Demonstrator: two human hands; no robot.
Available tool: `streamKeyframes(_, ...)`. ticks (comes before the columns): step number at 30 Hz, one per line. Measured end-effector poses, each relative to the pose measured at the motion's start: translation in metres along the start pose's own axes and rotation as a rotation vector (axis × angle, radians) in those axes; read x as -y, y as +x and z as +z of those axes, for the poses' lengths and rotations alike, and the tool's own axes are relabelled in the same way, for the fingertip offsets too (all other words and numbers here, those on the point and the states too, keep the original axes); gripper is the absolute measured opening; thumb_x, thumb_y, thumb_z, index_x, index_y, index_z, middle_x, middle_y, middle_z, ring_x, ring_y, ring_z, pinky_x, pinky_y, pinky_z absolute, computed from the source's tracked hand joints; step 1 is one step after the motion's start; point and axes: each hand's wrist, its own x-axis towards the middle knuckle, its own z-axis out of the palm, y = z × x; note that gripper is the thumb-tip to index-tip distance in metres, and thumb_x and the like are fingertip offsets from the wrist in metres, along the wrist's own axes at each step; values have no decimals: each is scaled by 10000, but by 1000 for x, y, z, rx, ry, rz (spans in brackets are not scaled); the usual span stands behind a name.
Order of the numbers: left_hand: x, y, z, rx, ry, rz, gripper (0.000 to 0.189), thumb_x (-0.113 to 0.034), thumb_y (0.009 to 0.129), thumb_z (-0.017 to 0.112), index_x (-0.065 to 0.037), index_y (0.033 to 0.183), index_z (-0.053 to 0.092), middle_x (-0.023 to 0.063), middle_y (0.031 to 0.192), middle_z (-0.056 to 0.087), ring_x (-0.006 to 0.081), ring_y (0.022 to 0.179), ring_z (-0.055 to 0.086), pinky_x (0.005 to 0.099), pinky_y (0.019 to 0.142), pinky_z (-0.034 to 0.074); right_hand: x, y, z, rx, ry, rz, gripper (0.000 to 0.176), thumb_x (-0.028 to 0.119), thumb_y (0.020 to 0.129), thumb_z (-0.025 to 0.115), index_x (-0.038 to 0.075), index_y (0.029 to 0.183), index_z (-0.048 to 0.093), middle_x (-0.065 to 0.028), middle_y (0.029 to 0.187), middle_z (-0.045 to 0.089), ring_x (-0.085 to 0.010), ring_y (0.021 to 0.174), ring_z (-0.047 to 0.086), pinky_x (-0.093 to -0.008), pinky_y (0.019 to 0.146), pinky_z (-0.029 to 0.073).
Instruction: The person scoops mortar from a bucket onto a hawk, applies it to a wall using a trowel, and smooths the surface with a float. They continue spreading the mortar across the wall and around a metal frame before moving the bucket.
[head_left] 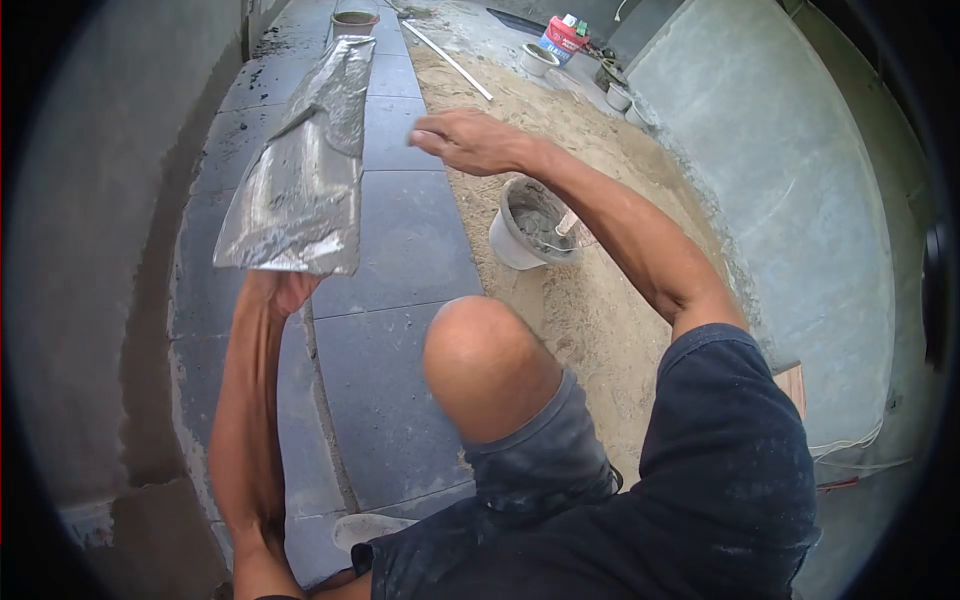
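Note:
My left hand [291, 290] grips the near end of a long flat strip, probably a cut tile [305, 180], from below; its fingers are mostly hidden under it. Wet grey cement coats the strip's upper face, thicker toward the far end. To its right, my right hand [462, 140] hangs in the air, apart from the strip, fingers curled together and slightly blurred. Nothing shows in it. Below this hand a whitish bucket [516, 240] holds wet cement [535, 222], with a pale handle [567, 222] sticking out of it.
Grey floor tiles [395, 240] run along the left wall [90, 200]. Sand [610, 290] covers the ground to their right. A red bucket [565, 40], a white pot [538, 60] and a bucket [354, 22] stand farther off. A white strip [448, 60] lies on the sand. My bent knee [485, 365] is in front.

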Motion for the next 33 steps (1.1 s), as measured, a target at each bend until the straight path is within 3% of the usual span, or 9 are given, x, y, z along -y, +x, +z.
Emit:
streamKeyframes(3, 13, 14, -48, -14, 108, -87, 428, -322, 956, 516, 56, 1156, 522, 179, 996, 660, 221, 872, 693, 336, 699, 626, -119, -41, 9, 84, -196, 283, 363, 237, 886, 441, -32, 727, 625, -274, 794, 644, -425, 763, 634, -504, 787, 483)
streamKeyframes(7, 51, 28, -55, -284, 160, -173, 411, -325, 953, 521, 37, 1147, 539, 186, 1028, 666, 235, 841, 703, 325, 669, 632, -242, -100, 50, 440, -608, 564, 268, 244, 726, 593, 46, 850, 725, -187, 900, 701, -332, 850, 685, -431, 706, 566)
streamKeyframes(9, 71, 31, -39, -145, 152, -169, 424, -296, 941, 547, 28, 1212, 515, 183, 1126, 629, 227, 939, 678, 339, 757, 619, -281, -121, 74, 635, -653, 550, 349, 392, 788, 617, 68, 850, 730, -130, 886, 711, -312, 851, 687, -441, 706, 561)
streamKeyframes(13, 125, 51, -1, -238, 321, -270, 477, -342, 911, 589, 12, 1223, 515, 166, 1101, 641, 216, 919, 681, 337, 735, 619, -278, -129, 96, 874, -430, 733, 427, 465, 822, 598, 65, 890, 732, -114, 826, 718, -259, 821, 696, -390, 739, 553)
streamKeyframes(19, 215, 61, 0, -286, -134, -397, 345, -310, 936, 538, -8, 1095, 584, 162, 983, 683, 194, 816, 705, 301, 654, 632, -297, -128, 127, 982, -429, 596, 331, 376, 763, 668, 91, 916, 738, -73, 850, 726, -231, 823, 695, -374, 707, 552)
streamKeyframes(23, 208, 64, -46, -253, -69, -302, 450, -368, 927, 537, 7, 1175, 531, 144, 1019, 667, 248, 844, 700, 385, 744, 624, -260, -125, 66, 851, -650, 557, 292, 311, 716, 690, 137, 945, 742, -68, 966, 716, -238, 897, 683, -389, 705, 552)
streamKeyframes(26, 171, 67, -74, -344, -34, -270, 520, -439, 923, 508, -12, 1219, 509, 171, 1066, 642, 290, 945, 671, 462, 852, 585, -244, -151, 11, 662, -607, 701, 285, 343, 755, 657, 76, 821, 730, -139, 785, 694, -311, 796, 677, -411, 667, 535)
streamKeyframes(29, 151, 85, -40, -577, 89, -216, 410, -375, 933, 518, -20, 1136, 550, 134, 940, 649, 253, 749, 666, 373, 623, 576, -239, -183, -11, 553, -452, 843, 281, 336, 792, 652, 65, 819, 720, -149, 748, 680, -323, 749, 661, -431, 627, 503)
streamKeyframes(33, 150, 92, -38, -545, 123, -246, 379, -348, 941, 511, -21, 1131, 543, 126, 917, 640, 235, 715, 647, 356, 584, 547, -245, -237, 10, 193, -186, 914, 285, 322, 852, 625, 51, 818, 709, -143, 703, 655, -290, 668, 622, -446, 632, 486)
